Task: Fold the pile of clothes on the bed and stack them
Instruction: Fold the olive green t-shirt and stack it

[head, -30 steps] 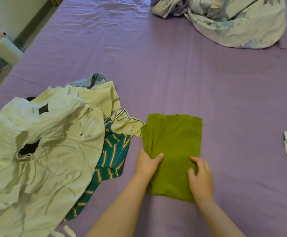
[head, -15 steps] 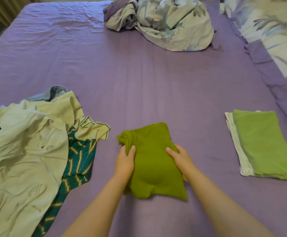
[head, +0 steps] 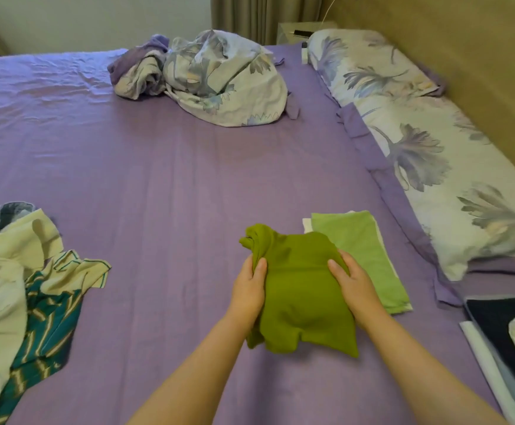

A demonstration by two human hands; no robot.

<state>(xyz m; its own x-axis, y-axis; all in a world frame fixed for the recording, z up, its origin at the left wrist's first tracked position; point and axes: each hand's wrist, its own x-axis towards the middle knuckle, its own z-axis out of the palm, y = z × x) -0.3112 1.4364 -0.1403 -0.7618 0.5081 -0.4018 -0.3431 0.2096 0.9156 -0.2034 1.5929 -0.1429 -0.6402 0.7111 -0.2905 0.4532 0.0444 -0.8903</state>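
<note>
- olive green garment (head: 302, 305): soft matt knit cloth, smooth, sags where held
- light green folded piece (head: 369, 250): matt woven cloth, flat, fine texture
- bed sheet (head: 164, 167): purple cloth, slight sheen, creased toward far left
- pile of clothes (head: 10, 286): cream cloth, matt, heavily wrinkled; teal striped fabric under it
- quilt (head: 219, 78) and pillow (head: 418, 142): floral printed cloth, smooth
- headboard (head: 480, 56): tan upholstery, matt

Olive garment (head: 302, 289); purple sheet (head: 158, 167); floral pillow (head: 434, 154).

The purple bed (head: 164, 167) carries an unfolded clothes pile (head: 14, 289), folded stack (head: 369, 256), crumpled duvet (head: 216, 78) and pillows (head: 427, 148).
</note>
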